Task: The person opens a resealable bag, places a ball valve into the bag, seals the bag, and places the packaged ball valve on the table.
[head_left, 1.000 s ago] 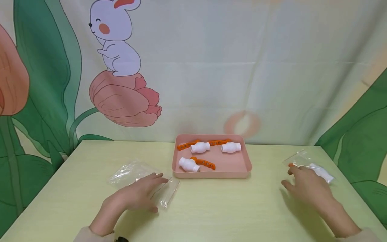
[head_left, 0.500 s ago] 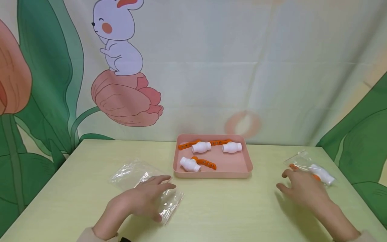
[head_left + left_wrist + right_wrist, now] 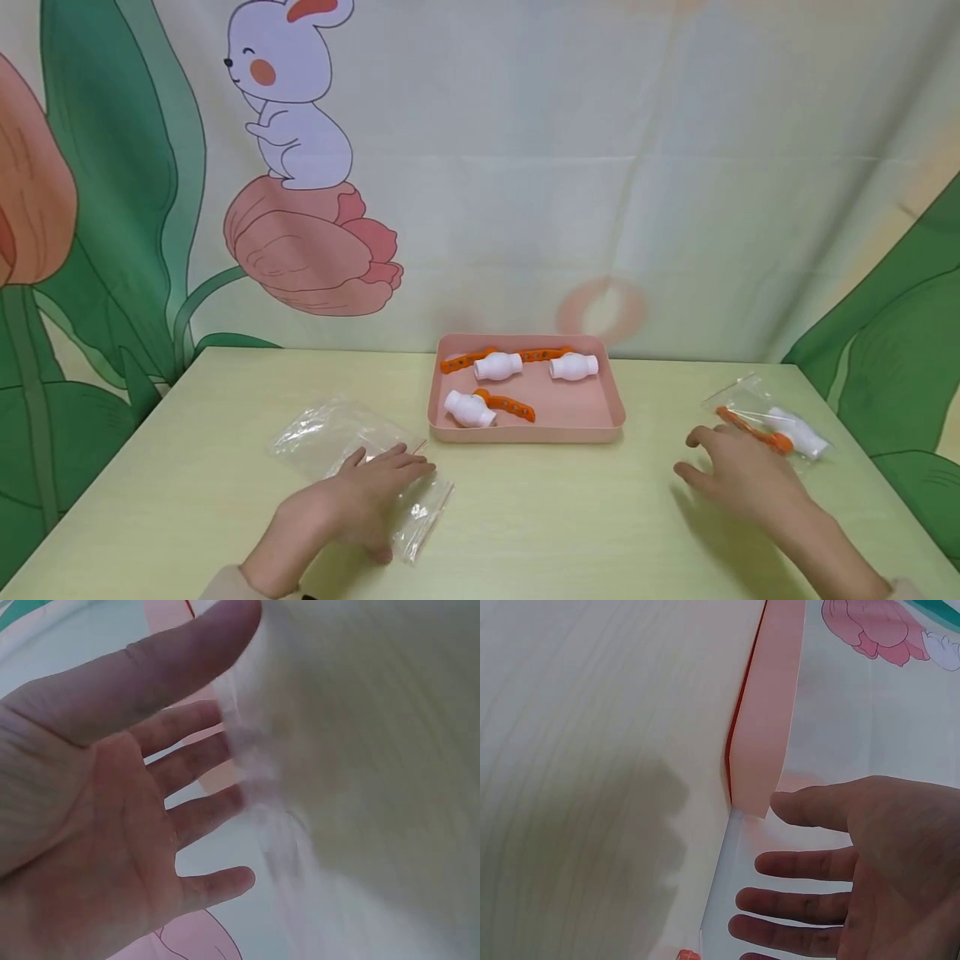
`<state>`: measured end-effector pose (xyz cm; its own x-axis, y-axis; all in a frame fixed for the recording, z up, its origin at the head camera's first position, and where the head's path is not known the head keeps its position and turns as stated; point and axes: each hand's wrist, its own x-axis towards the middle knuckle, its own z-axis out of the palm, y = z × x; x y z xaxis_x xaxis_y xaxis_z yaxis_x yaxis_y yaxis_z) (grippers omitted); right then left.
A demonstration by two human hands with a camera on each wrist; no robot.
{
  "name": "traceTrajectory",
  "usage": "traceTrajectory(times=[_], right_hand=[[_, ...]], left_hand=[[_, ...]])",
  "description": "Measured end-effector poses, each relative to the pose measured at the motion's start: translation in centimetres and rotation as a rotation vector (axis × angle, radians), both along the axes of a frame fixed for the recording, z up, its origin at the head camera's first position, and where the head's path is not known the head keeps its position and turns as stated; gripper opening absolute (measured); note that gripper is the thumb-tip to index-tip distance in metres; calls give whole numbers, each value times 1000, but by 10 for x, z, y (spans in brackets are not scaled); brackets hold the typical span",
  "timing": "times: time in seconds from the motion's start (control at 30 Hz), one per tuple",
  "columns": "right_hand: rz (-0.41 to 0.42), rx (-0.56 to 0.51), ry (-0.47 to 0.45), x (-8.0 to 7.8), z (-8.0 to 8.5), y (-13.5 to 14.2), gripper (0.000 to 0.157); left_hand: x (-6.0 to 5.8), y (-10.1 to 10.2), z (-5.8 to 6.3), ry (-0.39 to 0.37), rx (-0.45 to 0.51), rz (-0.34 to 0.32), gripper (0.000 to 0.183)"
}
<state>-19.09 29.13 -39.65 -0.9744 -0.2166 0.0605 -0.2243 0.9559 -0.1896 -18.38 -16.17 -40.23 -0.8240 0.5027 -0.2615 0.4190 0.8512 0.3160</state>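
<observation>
My left hand [image 3: 360, 504] hovers with spread fingers over a clear plastic zip bag [image 3: 426, 510] at the left; blurred plastic shows by the fingertips in the left wrist view. Another clear bag [image 3: 330, 429] lies crumpled behind it. My right hand [image 3: 753, 475] holds nothing, its fingers extended above the table in the right wrist view. Just beyond it lies a zip bag [image 3: 752, 398] containing a white barrel-shaped plastic fitting [image 3: 799, 433] and an orange handle [image 3: 753, 431] with a round end, like a ball valve.
Against the back curtain stands a shallow pink tray [image 3: 577, 432]. In it are three white fittings, one at the front left [image 3: 469, 408], each with an orange handle such as the front one [image 3: 512, 407]. The pale wooden table [image 3: 570, 517] spreads between my hands.
My left hand has shifted slightly right and nearer to me, and the front bag has slid the same way. My right hand has drawn left and back, uncovering the bagged orange handle.
</observation>
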Motion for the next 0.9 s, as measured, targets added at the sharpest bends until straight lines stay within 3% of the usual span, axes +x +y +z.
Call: traceTrajectory(times=[0.17,0.4,0.63,0.9], right_hand=[[3,3,-16,2,0,-6,36],[32,-16,7,7,-2,-14,34],[89,-176,-34,12,-3,-29,28],[232,-410,-97,20,-1,-50,18]], left_hand=[[-2,-1,-1,13,30,6,99],[-3,0,2,47,85,-37,93],[-2,4,5,68,162,-58,98],[1,10,6,92,249,-87,89]])
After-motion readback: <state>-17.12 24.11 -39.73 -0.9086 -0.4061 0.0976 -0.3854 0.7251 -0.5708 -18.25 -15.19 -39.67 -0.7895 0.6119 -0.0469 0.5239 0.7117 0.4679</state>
